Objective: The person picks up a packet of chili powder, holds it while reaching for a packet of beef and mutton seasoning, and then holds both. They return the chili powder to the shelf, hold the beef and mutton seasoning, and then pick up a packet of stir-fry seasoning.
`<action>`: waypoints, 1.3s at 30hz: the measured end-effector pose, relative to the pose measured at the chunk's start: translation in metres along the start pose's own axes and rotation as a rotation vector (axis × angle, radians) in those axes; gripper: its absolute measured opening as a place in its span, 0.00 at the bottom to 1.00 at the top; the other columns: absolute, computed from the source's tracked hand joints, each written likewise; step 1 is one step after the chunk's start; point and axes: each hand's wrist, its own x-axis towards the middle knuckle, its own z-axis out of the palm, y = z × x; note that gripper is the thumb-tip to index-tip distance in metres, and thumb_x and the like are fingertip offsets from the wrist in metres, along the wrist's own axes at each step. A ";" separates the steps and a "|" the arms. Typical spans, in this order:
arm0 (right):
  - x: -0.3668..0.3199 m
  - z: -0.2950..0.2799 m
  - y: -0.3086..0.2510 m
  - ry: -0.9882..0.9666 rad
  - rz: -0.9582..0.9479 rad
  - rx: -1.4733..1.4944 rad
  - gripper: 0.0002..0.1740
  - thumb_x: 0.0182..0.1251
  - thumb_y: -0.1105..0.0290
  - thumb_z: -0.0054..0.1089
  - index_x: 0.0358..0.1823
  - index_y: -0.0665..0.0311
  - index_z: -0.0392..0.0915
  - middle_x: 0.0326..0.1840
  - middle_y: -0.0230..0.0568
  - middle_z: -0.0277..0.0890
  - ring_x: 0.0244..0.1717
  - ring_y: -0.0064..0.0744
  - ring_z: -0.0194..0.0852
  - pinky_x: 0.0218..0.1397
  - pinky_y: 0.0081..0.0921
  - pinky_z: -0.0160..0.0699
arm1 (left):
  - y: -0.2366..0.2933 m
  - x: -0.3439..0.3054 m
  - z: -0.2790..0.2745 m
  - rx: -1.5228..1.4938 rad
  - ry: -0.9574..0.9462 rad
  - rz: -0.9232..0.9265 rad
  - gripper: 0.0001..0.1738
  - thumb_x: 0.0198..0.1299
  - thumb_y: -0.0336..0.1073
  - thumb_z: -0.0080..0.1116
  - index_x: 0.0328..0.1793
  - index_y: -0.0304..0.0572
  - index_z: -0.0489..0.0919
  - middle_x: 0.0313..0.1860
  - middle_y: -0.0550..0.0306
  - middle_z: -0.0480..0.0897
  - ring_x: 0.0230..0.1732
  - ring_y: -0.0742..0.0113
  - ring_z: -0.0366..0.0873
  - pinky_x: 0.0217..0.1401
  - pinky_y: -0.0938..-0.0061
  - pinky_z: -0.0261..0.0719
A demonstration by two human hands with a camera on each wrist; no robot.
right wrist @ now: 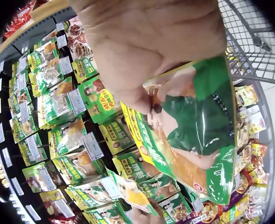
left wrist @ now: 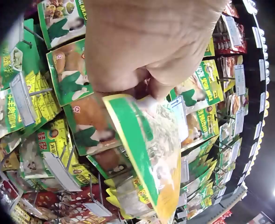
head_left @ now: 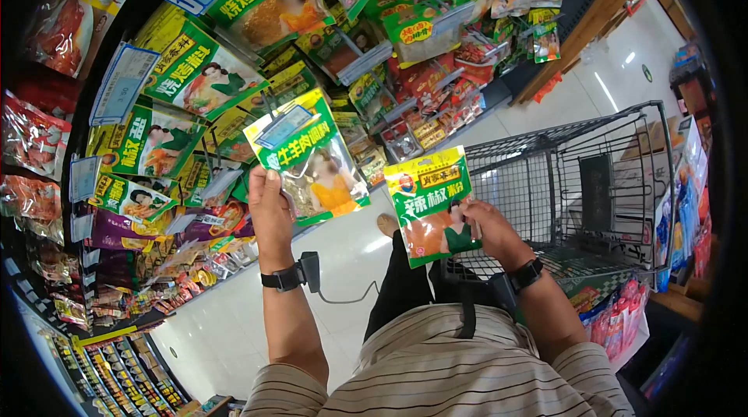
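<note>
My left hand point(head_left: 270, 203) pinches the left edge of a green and yellow seasoning packet point(head_left: 323, 175) at the rack. A price tag holder point(head_left: 288, 127) overlaps the top of that packet in the head view. In the left wrist view, the packet point(left wrist: 149, 154) tilts below the hand point(left wrist: 146, 46), its held edge partly hidden by the fingers. Out in front of my body, my right hand point(head_left: 499, 234) grips a chili powder packet point(head_left: 425, 207) by its right side. The right wrist view shows this packet point(right wrist: 198, 121) close up, thumb on its front.
Hanging seasoning packets point(head_left: 202, 70) fill the rack on the left, with price tags point(head_left: 125, 84) on hooks sticking out. A wire shopping cart point(head_left: 538, 191) stands to the right. Pale floor tiles point(head_left: 234, 331) run below, and a wooden shelf edge point(head_left: 576, 24) lies at the upper right.
</note>
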 end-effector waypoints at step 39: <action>0.038 0.058 -0.013 -0.208 -0.084 -0.042 0.14 0.78 0.60 0.51 0.45 0.64 0.79 0.37 0.27 0.76 0.37 0.18 0.77 0.43 0.18 0.75 | -0.068 -0.052 0.042 0.164 -0.247 -0.413 0.09 0.78 0.39 0.50 0.55 0.47 0.79 0.41 0.73 0.80 0.40 0.84 0.72 0.44 0.84 0.71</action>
